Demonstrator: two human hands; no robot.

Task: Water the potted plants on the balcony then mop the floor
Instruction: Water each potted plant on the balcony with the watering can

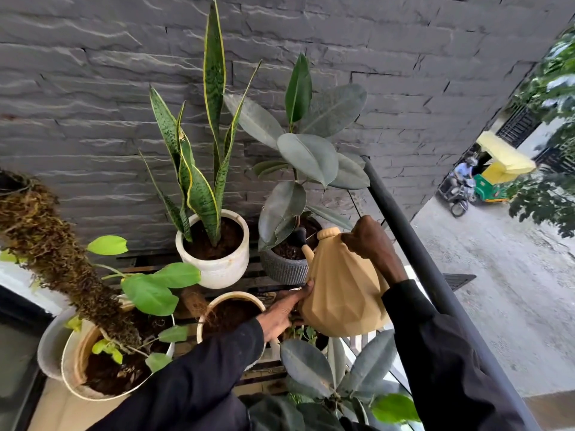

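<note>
A tan faceted watering can (342,290) is tilted, its spout with a black nozzle over the soil of the rubber plant in the dark ribbed pot (284,270). My right hand (371,244) grips the can's handle at the top. My left hand (284,311) presses against the can's lower left side, supporting it. Left of the rubber plant stands a snake plant in a white pot (217,269). In front sit a soil-filled cream pot (230,298) and a pot with a moss pole and light green leaves (93,390).
A dark stone wall (93,88) backs the plants. A black railing (420,253) runs diagonally on the right, with the street, a scooter rider and a green-yellow auto rickshaw (497,178) far below. Another rubber plant (329,374) sits near my arms. The pots rest on slatted wood.
</note>
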